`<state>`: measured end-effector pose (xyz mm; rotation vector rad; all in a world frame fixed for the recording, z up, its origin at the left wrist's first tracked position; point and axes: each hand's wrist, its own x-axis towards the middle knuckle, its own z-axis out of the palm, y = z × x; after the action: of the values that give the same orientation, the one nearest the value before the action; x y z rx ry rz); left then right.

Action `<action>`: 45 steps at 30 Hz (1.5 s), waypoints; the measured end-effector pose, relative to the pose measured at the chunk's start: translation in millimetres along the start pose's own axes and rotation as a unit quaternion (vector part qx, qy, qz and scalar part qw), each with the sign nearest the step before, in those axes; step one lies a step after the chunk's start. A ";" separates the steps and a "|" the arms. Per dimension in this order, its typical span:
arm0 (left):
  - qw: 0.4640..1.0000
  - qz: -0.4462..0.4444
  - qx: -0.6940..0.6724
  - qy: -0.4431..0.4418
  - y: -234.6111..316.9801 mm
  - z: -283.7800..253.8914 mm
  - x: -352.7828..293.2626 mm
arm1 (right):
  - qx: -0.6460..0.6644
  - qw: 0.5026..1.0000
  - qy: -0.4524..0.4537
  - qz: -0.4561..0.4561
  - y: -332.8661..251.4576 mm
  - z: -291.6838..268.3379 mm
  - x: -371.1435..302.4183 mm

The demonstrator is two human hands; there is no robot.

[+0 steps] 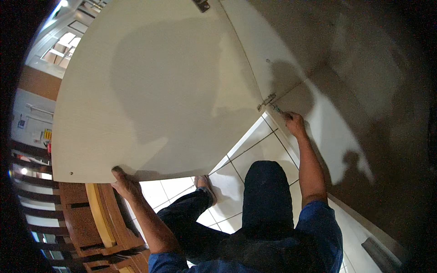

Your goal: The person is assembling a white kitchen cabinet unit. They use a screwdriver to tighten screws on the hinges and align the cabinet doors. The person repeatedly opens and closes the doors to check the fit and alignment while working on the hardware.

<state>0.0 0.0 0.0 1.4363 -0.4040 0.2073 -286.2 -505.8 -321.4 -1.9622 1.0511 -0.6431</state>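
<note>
A large white cabinet door (150, 95) stands swung open in front of me. My left hand (126, 183) is closed on its bottom edge near the free corner, with the thumb on the face turned toward me. At the door's lower right corner, a metal hinge (267, 101) joins it to the cabinet. My right hand (296, 124) is closed round a screwdriver (279, 110), its tip at or very near this hinge; exact contact is too small to tell. Another hinge (201, 4) shows at the top edge of the picture.
The shadowed cabinet interior (355, 104) opens on the right. Below lies a white tiled floor (227, 168), with my knee and foot over it. Brown wooden furniture (82, 218) with slats stands at the left, close to my left forearm. A dark handle (381, 255) sits at lower right.
</note>
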 end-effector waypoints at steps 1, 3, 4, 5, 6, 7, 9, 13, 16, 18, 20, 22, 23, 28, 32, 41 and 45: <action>1.000 -0.013 -0.004 -0.007 -7.6 -20.5 6.2 | -0.016 1.000 -0.015 -0.009 -7.6 -3.2 -3.8; 0.998 -0.055 -0.008 0.018 -40.1 -27.4 -24.4 | -0.085 0.995 -0.031 -0.041 -6.9 -32.7 -13.4; 0.999 -0.042 0.013 0.029 -31.5 -15.2 -22.2 | -0.090 0.994 -0.017 -0.064 -17.4 -28.6 -14.2; 0.998 -0.029 0.034 0.041 -24.1 -9.9 -16.8 | -0.093 0.992 -0.003 -0.087 -29.1 -22.2 -15.4; 0.998 -0.010 0.028 0.053 -18.1 -15.6 -7.7 | -0.077 0.994 0.008 -0.080 -35.5 -11.7 -11.7; 0.998 0.011 0.016 0.060 -21.8 -26.2 0.7 | -0.061 0.995 0.025 -0.072 -35.1 3.8 -2.6; 0.993 0.034 -0.084 0.075 -7.9 -15.4 19.5 | -0.032 0.996 0.047 -0.070 -37.1 30.2 6.2; 0.962 0.004 -0.247 0.119 23.4 46.6 -35.2 | -0.091 0.993 0.010 -0.074 -9.0 18.1 6.3; 0.973 -0.016 -0.184 0.137 11.9 49.3 -49.7 | -0.223 0.972 -0.050 -0.060 -28.9 14.2 2.4; 0.968 -0.002 -0.249 0.024 -3.0 35.4 -56.2 | -0.288 0.952 -0.101 0.030 -53.6 10.9 1.8; 0.917 0.023 -0.365 -0.162 -27.7 1.2 -60.6 | -0.252 0.963 -0.071 0.061 -101.8 7.6 -15.9; 0.848 0.011 -0.436 -0.301 -45.5 -8.7 -63.0 | -0.175 0.982 0.019 0.067 -164.1 -18.9 -41.9; 0.858 -0.032 -0.428 -0.283 -53.6 -9.9 -70.7 | -0.134 0.986 0.077 0.056 -193.1 -36.4 -56.8; 0.829 -0.049 -0.390 -0.399 -76.6 20.1 -81.7 | -0.050 0.938 0.325 -0.114 -293.6 -125.6 -148.7; 0.804 0.023 -0.344 -0.484 -72.6 76.6 -85.4 | -0.134 0.829 0.524 -0.142 -377.5 -189.7 -226.0; 0.787 0.251 -0.312 -0.470 -15.4 181.6 -116.1 | -0.418 0.691 0.586 -0.065 -411.6 -308.1 -257.2; 0.732 0.262 -0.363 -0.513 18.4 231.1 -149.8 | -0.399 0.746 0.533 0.013 -392.8 -350.9 -274.9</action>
<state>-177.5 -210.2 -22.6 0.4824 -1.6198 -0.3207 -512.6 -285.6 181.8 -2.2107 2.3518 -1.6006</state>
